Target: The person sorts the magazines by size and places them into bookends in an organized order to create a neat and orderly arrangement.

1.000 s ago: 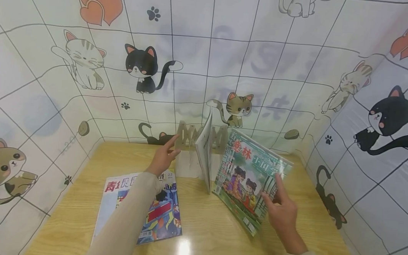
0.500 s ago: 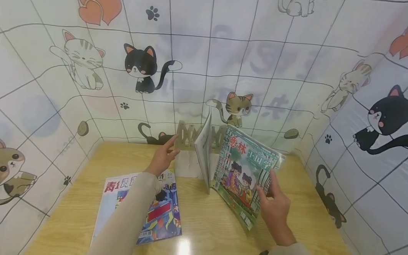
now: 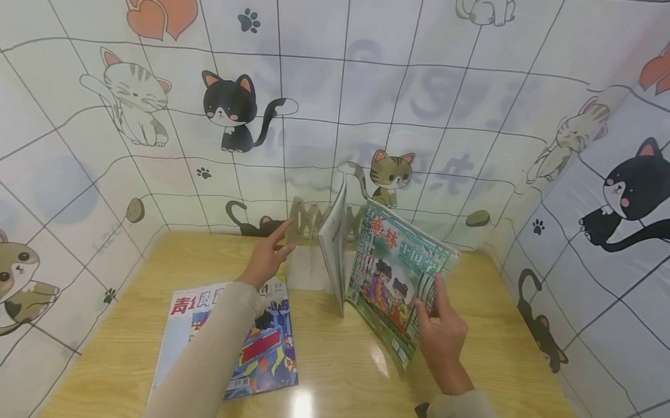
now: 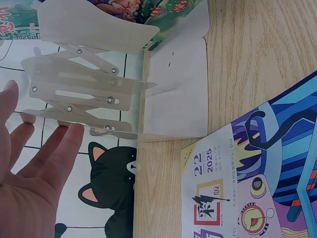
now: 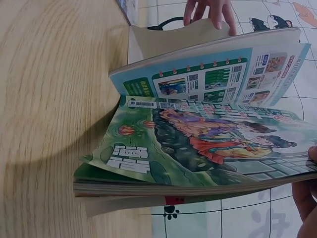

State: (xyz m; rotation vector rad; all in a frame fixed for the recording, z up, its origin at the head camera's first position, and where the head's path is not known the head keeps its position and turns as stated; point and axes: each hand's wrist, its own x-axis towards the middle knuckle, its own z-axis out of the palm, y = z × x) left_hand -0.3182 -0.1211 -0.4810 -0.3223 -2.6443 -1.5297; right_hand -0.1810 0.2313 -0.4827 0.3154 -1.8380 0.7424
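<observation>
My right hand (image 3: 443,338) pinches the right edge of a green-covered magazine (image 3: 384,287), which stands tilted beside a thin upright magazine (image 3: 335,250). In the right wrist view the green magazine (image 5: 213,144) leans close to the upright one's blue page (image 5: 198,77), lower corners near each other. An expandable beige book rack (image 3: 306,223) with a crisscross back stands behind them. My left hand (image 3: 267,256) touches its left end plate. In the left wrist view the left hand's fingertips (image 4: 74,131) rest against the plate's edge, fingers mostly straight.
Two overlapping magazines lie flat at the left: a colourful one (image 3: 271,351), and a paler one (image 3: 175,333) partly under my left sleeve. The wooden table (image 3: 337,386) meets cat-patterned wall sheets (image 3: 317,107) at the back and sides.
My right hand has moved left with the green magazine, bringing it closer to the upright one and the rack. The left hand has stayed at the rack's end plate.
</observation>
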